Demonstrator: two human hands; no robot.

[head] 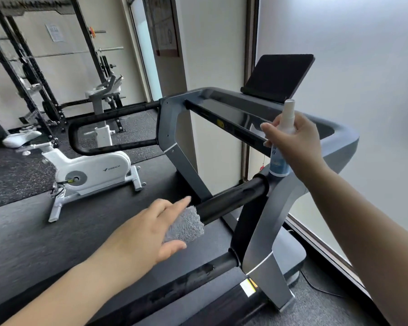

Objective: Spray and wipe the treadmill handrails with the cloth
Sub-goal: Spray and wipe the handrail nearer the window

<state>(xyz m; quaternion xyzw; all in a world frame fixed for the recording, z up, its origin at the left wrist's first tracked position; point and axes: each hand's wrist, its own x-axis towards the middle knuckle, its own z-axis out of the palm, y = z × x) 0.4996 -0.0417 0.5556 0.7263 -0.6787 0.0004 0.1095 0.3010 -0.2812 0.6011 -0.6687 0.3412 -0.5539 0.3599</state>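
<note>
A grey treadmill fills the middle, with a black padded right handrail (233, 198) running toward me and a black left handrail (108, 116) curving on the far side. My left hand (149, 234) presses a grey fluffy cloth (186, 224) against the near end of the right handrail, fingers spread over it. My right hand (297, 142) holds a white spray bottle with a blue label (280, 158) upright above the handrail's far end, index finger by the nozzle. The lower black rail (198, 274) lies below my left hand.
The treadmill's dark console bar (236, 116) carries a black tablet (278, 76). A white exercise bike (90, 168) stands on the black rubber floor to the left, with a squat rack (33, 74) behind it. A frosted window wall (363, 67) runs along the right.
</note>
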